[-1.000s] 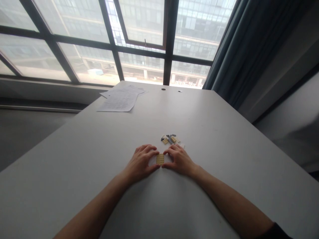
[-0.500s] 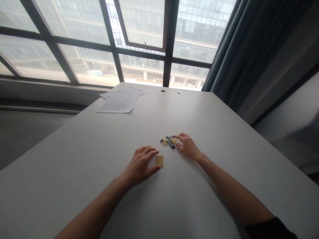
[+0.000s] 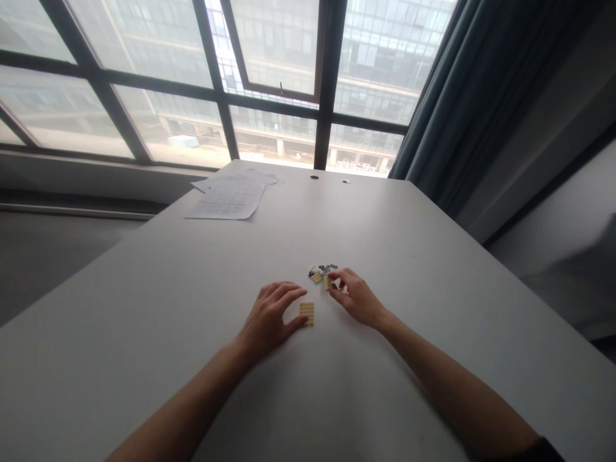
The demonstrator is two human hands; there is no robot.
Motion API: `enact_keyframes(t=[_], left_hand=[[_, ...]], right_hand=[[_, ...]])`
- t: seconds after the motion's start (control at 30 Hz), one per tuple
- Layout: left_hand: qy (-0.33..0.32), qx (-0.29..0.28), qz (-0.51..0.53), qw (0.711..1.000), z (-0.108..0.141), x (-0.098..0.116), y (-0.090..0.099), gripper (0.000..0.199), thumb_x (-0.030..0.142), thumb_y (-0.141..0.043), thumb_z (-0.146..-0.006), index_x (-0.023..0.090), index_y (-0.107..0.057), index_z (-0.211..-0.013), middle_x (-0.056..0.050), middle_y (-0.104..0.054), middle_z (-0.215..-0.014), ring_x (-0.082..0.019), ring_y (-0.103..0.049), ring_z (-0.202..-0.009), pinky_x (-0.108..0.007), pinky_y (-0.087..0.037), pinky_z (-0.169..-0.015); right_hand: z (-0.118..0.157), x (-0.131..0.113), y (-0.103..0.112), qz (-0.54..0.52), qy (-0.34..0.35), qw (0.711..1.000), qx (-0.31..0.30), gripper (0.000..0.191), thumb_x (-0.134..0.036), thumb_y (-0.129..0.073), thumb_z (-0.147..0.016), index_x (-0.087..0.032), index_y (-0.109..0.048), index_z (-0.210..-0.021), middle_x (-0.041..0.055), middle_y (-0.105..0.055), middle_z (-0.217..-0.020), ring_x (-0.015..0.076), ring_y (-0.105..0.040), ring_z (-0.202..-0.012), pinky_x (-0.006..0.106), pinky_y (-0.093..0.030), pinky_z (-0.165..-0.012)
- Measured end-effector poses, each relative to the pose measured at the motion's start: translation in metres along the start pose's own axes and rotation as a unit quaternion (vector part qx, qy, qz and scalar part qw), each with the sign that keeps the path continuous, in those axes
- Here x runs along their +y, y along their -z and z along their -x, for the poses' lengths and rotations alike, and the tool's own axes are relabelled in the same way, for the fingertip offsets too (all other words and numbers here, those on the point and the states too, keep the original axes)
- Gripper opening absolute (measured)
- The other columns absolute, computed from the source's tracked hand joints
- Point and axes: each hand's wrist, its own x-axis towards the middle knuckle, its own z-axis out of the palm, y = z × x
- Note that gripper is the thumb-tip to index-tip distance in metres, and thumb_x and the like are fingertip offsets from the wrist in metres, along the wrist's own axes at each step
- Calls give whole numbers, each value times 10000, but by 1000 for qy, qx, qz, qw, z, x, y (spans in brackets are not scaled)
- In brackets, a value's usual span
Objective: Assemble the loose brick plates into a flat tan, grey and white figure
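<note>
A tan studded building plate (image 3: 308, 310) lies flat on the white table. Around its left side rests my left hand (image 3: 272, 316), fingers apart, with the thumb tip on the plate's lower left part. My right hand (image 3: 357, 298) pinches a smaller tan building plate (image 3: 328, 283) between thumb and fingers, tilted so that its studs show. Just beyond that piece sits a small pile of loose building bricks (image 3: 323, 270) in tan, white, grey and dark tones. My right fingers hide part of the held piece and the right side of the pile.
Printed paper sheets (image 3: 226, 197) overlap on the far left of the table (image 3: 308, 237). Two small round cable holes, one of them dark (image 3: 314, 177), are near the far edge. Behind stand large windows, with a dark curtain (image 3: 447, 96) at the right.
My right hand has drawn back slightly from the pile towards me, now with a tan plate in its fingers. My left hand has stayed almost still, its thumb now over the larger plate.
</note>
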Motion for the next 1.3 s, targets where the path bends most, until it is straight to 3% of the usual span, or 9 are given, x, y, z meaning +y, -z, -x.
enact_keyframes(t=[0.1,0.23,0.3,0.4,0.53,0.63,0.7,0.97,1.3], left_hand=[[-31,64,12,997,-1,11,0,376,333,-624,-835,231,-555,-1189,-78,-628,-1121,-228,-538,-1087,-383,-417,-940],[-54,103,32,993,-1,25,0,324,250,-613,-853,251,-561,-1173,-48,-654,-1054,-198,-561,-1044,-354,-441,-909],[-49,114,39,992,-1,27,0,294,231,-604,-861,246,-575,-1153,-46,-664,-1025,-194,-569,-1027,-354,-451,-899],[-31,109,46,992,-1,27,0,246,249,-575,-882,247,-599,-1127,-50,-672,-1006,-200,-578,-1019,-368,-460,-892],[-22,103,43,994,-2,25,2,203,272,-572,-881,252,-628,-1075,-44,-679,-991,-199,-581,-1008,-373,-461,-894],[-21,98,28,995,-2,21,3,156,267,-573,-872,247,-647,-1008,-43,-674,-1000,-201,-570,-1022,-377,-452,-906],[-10,79,11,997,-2,16,3,167,288,-569,-869,242,-646,-1009,-55,-664,-1030,-213,-558,-1046,-392,-439,-919],[8,-62,-30,998,2,4,-3,533,451,-678,-754,219,-550,-1216,-96,-582,-1230,-302,-443,-1212,-477,-347,-1009],[16,-68,-32,997,3,5,-4,553,461,-679,-738,219,-552,-1218,-110,-579,-1228,-316,-437,-1218,-489,-341,-1013]], right_hand=[[16,-20,-8,-216,-64,972,-65,271,-301,-612,-821,-183,-608,-1064,33,-602,-938,128,-515,-736,254,-419,-663],[25,-36,-18,-500,-167,838,-138,224,-352,-580,-833,-160,-627,-937,19,-564,-791,101,-481,-645,224,-381,-595],[26,-39,-22,-572,-201,783,-140,212,-360,-581,-822,-160,-615,-884,23,-555,-782,101,-487,-642,219,-378,-583],[26,-40,-26,-594,-226,760,-140,221,-381,-578,-810,-168,-604,-864,25,-553,-791,105,-494,-643,221,-379,-583],[24,-35,-22,-501,-194,834,-128,245,-383,-572,-801,-172,-613,-919,15,-556,-774,112,-488,-638,238,-390,-601],[21,-28,-10,-256,-103,959,-57,247,-311,-622,-765,-184,-616,-977,21,-587,-841,132,-498,-688,269,-420,-663],[20,-22,-3,-62,-36,997,-6,256,-226,-652,-730,-195,-612,-980,38,-599,-931,161,-519,-790,304,-436,-754],[24,-7,-8,152,25,986,-64,313,-142,-609,-730,-193,-619,-1039,64,-603,-1006,213,-529,-994,344,-427,-902],[24,-8,-3,203,1,976,-76,352,-142,-597,-726,-189,-617,-1075,79,-605,-1035,226,-519,-1004,347,-414,-907]])
